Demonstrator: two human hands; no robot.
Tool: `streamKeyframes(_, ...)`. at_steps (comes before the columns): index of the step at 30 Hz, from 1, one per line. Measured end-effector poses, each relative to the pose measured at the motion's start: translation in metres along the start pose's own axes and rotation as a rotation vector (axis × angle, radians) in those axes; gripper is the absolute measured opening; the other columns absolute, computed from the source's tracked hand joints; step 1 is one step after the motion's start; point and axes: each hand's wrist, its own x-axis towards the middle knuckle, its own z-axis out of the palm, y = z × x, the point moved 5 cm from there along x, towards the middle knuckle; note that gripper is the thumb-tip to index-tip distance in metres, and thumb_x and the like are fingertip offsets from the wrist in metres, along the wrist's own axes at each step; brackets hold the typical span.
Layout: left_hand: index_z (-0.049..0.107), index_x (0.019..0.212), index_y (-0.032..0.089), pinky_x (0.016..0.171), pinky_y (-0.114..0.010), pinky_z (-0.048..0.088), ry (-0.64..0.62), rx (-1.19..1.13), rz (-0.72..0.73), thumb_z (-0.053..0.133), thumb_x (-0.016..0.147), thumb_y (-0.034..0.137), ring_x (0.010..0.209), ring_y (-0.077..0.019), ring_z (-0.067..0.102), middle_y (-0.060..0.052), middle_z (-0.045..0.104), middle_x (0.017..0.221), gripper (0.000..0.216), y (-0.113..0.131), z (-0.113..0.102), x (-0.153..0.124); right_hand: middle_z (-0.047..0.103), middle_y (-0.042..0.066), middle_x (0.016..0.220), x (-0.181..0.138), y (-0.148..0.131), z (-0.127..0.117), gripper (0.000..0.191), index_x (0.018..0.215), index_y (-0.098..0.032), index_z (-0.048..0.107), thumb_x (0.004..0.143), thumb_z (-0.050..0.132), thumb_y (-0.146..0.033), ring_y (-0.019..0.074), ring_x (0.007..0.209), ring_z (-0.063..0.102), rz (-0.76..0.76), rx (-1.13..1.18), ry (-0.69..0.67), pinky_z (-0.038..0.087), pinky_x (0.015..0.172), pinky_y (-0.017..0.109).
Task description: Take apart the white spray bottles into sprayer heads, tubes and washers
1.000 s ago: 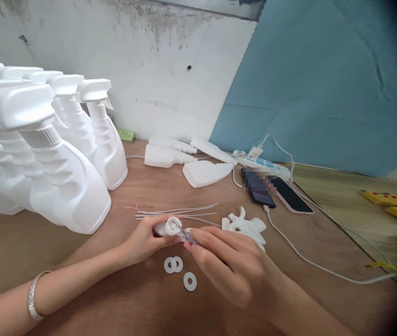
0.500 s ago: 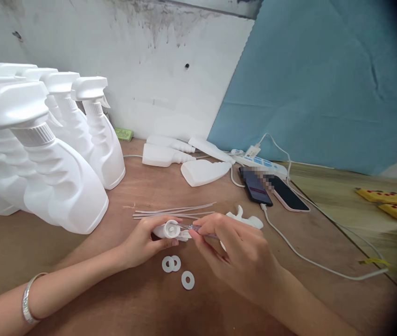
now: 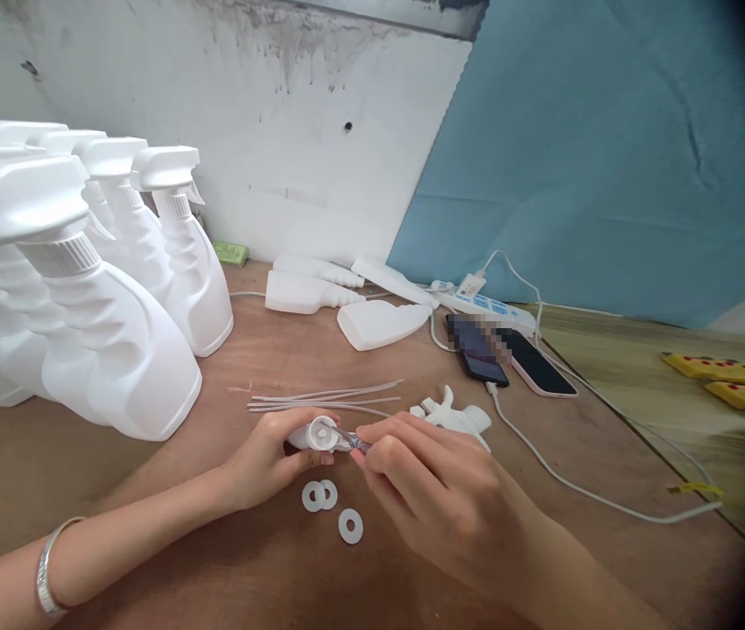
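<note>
The left hand [image 3: 286, 459] holds one sprayer [image 3: 320, 434] just above the table [image 3: 241, 577]; the right hand [image 3: 438, 486] pinches one thin tool [image 3: 358, 444] at its round opening. It seems best to keep the sprayer steady and work gently. Three rings [image 3: 358, 528], several overlapping straws [image 3: 326, 403], two phones [image 3: 538, 362], four lying bottles [image 3: 382, 325].

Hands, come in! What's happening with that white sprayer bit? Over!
Left hand gripping white spray head. Right hand holding slim tool at its round opening. Three white rings nearby, not blocking.
</note>
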Motion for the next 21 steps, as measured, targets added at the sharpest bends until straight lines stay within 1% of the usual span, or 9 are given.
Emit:
streamKeyframes(3, 0.057, 0.102, 0.016, 0.076, -0.026, 0.044, -0.006, 0.013, 0.038, 0.059, 0.078, 0.025, 0.084, -0.0167, 0.058, -0.003, 0.064, 0.094, 0.026, 0.001, 0.001, -0.002, 0.054, -0.001, 0.062, 0.002, 0.002, -0.001, 0.019, 0.068, -0.019, 0.039, 0.078, 0.046, -0.004, 0.0095, 0.054, 0.051, 0.085, 0.023, 0.025, 0.039, 0.05, 0.021)
streamKeyframes(6, 0.056, 0.103, 0.016, 0.075, -0.025, 0.044, -0.016, 0.046, 0.069, 0.059, 0.078, 0.025, 0.082, -0.0157, 0.058, -0.004, 0.063, 0.093, 0.026, 0.002, 0.001, -0.004, 0.053, -0.003, 0.058, 0.004, 0.012, -0.005, 0.016, 0.069, -0.02, 0.041, 0.077, 0.047, -0.008, 0.0075, 0.046, 0.048, 0.243, 0.068, 0.035, 0.037, 0.045, 0.02)
streamKeyframes(8, 0.055, 0.103, 0.015, 0.072, -0.025, 0.045, -0.021, 0.073, 0.082, 0.058, 0.079, 0.025, 0.079, -0.0151, 0.058, -0.004, 0.063, 0.09, 0.026, 0.003, 0.001, -0.005, 0.053, -0.005, 0.056, 0.004, 0.021, -0.006, 0.014, 0.071, -0.02, 0.042, 0.077, 0.05, -0.01, 0.007, 0.044, 0.049, 0.372, 0.132, 0.009, 0.037, 0.043, 0.018)
streamKeyframes(11, 0.054, 0.104, 0.015, 0.07, -0.024, 0.045, -0.047, 0.094, 0.139, 0.053, 0.082, 0.022, 0.076, -0.0141, 0.058, -0.004, 0.062, 0.087, 0.024, 0.007, 0.003, -0.007, 0.056, -0.005, 0.058, 0.002, 0.037, -0.005, 0.016, 0.072, -0.021, 0.04, 0.076, 0.055, -0.016, 0.008, 0.048, 0.055, 0.562, 0.251, -0.062, 0.039, 0.042, 0.017)
streamKeyframes(13, 0.053, 0.106, 0.015, 0.07, -0.022, 0.046, -0.075, 0.1, 0.185, 0.049, 0.084, 0.019, 0.077, -0.0129, 0.058, -0.004, 0.062, 0.088, 0.022, 0.01, 0.004, -0.008, 0.057, -0.005, 0.06, 0.0, 0.042, -0.004, 0.016, 0.072, -0.021, 0.04, 0.076, 0.056, -0.018, 0.0087, 0.05, 0.057, 0.612, 0.297, -0.094, 0.041, 0.044, 0.017)
streamKeyframes(15, 0.052, 0.106, 0.015, 0.07, -0.021, 0.046, -0.067, 0.114, 0.196, 0.049, 0.084, 0.019, 0.077, -0.0122, 0.058, -0.004, 0.062, 0.088, 0.022, 0.01, 0.005, -0.008, 0.058, -0.004, 0.062, 0.0, 0.039, -0.005, 0.014, 0.073, -0.021, 0.041, 0.077, 0.054, -0.017, 0.0087, 0.052, 0.057, 0.561, 0.273, -0.087, 0.042, 0.046, 0.017)
streamKeyframes(19, 0.054, 0.101, 0.016, 0.069, -0.022, 0.046, 0.012, 0.186, 0.157, 0.056, 0.081, 0.024, 0.077, -0.0132, 0.059, -0.003, 0.063, 0.088, 0.022, 0.006, 0.003, -0.009, 0.054, -0.003, 0.058, 0.001, 0.014, -0.011, 0.013, 0.072, -0.019, 0.045, 0.079, 0.047, -0.009, 0.0081, 0.048, 0.05, 0.285, 0.059, -0.005, 0.038, 0.046, 0.02)
streamKeyframes(21, 0.054, 0.1, 0.017, 0.068, -0.023, 0.046, 0.035, 0.239, 0.17, 0.055, 0.081, 0.025, 0.078, -0.0139, 0.059, -0.004, 0.064, 0.089, 0.021, 0.005, 0.004, -0.01, 0.051, -0.002, 0.056, 0.001, -0.001, -0.012, 0.015, 0.069, -0.018, 0.047, 0.079, 0.045, -0.006, 0.0087, 0.046, 0.047, 0.185, -0.03, 0.002, 0.034, 0.044, 0.021)
